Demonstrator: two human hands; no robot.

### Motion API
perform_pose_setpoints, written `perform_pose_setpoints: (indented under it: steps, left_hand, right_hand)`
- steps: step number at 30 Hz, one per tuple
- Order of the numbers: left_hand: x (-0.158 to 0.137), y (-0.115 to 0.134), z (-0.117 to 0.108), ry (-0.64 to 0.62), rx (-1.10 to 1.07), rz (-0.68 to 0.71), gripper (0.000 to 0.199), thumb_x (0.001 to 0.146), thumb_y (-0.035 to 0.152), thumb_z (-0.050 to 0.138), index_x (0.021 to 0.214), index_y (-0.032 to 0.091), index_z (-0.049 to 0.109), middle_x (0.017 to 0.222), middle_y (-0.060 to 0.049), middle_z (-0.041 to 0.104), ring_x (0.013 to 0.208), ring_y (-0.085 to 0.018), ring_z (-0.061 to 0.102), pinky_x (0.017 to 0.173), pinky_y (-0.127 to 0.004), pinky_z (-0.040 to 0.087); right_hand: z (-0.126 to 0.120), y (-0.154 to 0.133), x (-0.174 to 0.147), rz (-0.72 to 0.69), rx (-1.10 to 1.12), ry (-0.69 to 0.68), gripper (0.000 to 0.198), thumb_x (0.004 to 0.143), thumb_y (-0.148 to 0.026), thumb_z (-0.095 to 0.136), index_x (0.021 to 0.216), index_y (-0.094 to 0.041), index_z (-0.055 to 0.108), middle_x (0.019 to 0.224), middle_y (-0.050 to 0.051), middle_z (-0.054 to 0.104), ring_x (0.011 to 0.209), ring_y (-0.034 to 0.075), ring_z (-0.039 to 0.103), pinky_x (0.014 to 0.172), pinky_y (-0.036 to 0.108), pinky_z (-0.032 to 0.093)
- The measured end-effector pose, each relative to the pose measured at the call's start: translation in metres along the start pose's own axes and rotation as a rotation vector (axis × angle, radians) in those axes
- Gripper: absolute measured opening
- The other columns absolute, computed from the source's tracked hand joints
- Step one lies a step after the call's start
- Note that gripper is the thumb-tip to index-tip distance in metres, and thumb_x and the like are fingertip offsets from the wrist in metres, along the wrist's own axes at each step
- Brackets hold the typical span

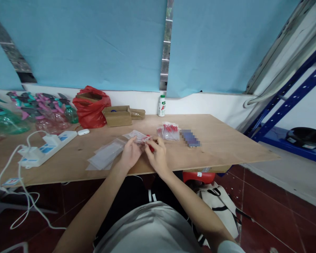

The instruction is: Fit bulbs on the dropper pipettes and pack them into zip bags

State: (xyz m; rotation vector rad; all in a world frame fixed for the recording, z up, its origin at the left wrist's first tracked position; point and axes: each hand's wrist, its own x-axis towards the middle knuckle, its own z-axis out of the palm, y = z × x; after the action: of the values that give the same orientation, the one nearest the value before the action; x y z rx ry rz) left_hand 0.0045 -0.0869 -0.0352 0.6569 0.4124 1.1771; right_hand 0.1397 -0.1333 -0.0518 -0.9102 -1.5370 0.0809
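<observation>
My left hand (131, 154) and my right hand (158, 154) meet over the table's front edge, with a small clear plastic bag (135, 135) between them. The left thumb and fingers pinch the bag's near side. My right fingers are closed at its right end, where a small red item (151, 149) shows under them; whether it is inside the bag I cannot tell. Flat clear bags (106, 154) lie stacked left of my left hand. Beyond my right hand sits a pile of clear bags with red pieces (169, 131) in them.
A phone (190, 138) lies right of the pile. At the back stand a white bottle (162, 106), a cardboard box (118, 116) and a red plastic bag (92, 108). Spray bottles (51, 114) and a power strip (48, 149) with white cables occupy the left.
</observation>
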Motion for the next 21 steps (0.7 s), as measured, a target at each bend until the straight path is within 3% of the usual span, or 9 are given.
perform_pose_setpoints:
  steps: [4, 10, 14, 21]
  left_hand:
    - [-0.001, 0.003, 0.000, -0.026, -0.051, -0.060, 0.028, 0.101, 0.024, 0.051, 0.108, 0.008, 0.072, 0.108, -0.019, 0.079, 0.107, -0.027, 0.076, 0.097, -0.040, 0.062]
    - [-0.002, 0.005, 0.005, 0.037, -0.121, -0.022, 0.028, 0.097, 0.016, 0.048, 0.113, 0.009, 0.070, 0.112, -0.018, 0.079, 0.105, -0.024, 0.077, 0.093, -0.035, 0.064]
    - [-0.002, 0.005, 0.007, 0.059, -0.134, -0.005, 0.028, 0.098, 0.014, 0.045, 0.110, 0.009, 0.070, 0.107, -0.017, 0.079, 0.102, -0.023, 0.077, 0.093, -0.033, 0.063]
    - [-0.003, 0.007, 0.007, 0.083, -0.113, -0.022, 0.028, 0.099, 0.013, 0.045, 0.107, 0.010, 0.072, 0.097, -0.013, 0.079, 0.090, -0.020, 0.077, 0.086, -0.030, 0.064]
  right_hand:
    - [-0.001, 0.004, 0.000, -0.026, -0.051, -0.010, 0.023, 0.103, -0.021, 0.062, 0.112, -0.024, 0.082, 0.110, 0.011, 0.064, 0.106, 0.025, 0.062, 0.097, 0.043, 0.055]
    - [-0.010, 0.000, 0.006, -0.009, -0.099, 0.007, 0.023, 0.104, -0.023, 0.063, 0.117, -0.028, 0.082, 0.110, 0.009, 0.071, 0.107, 0.027, 0.062, 0.098, 0.046, 0.053]
    - [-0.013, -0.002, 0.007, -0.052, -0.080, -0.009, 0.022, 0.102, -0.018, 0.065, 0.113, -0.027, 0.081, 0.109, 0.006, 0.080, 0.108, 0.028, 0.063, 0.099, 0.045, 0.052]
    - [-0.010, -0.001, 0.006, -0.036, -0.074, -0.047, 0.019, 0.099, -0.015, 0.066, 0.104, -0.026, 0.081, 0.105, 0.005, 0.080, 0.108, 0.027, 0.063, 0.100, 0.044, 0.053]
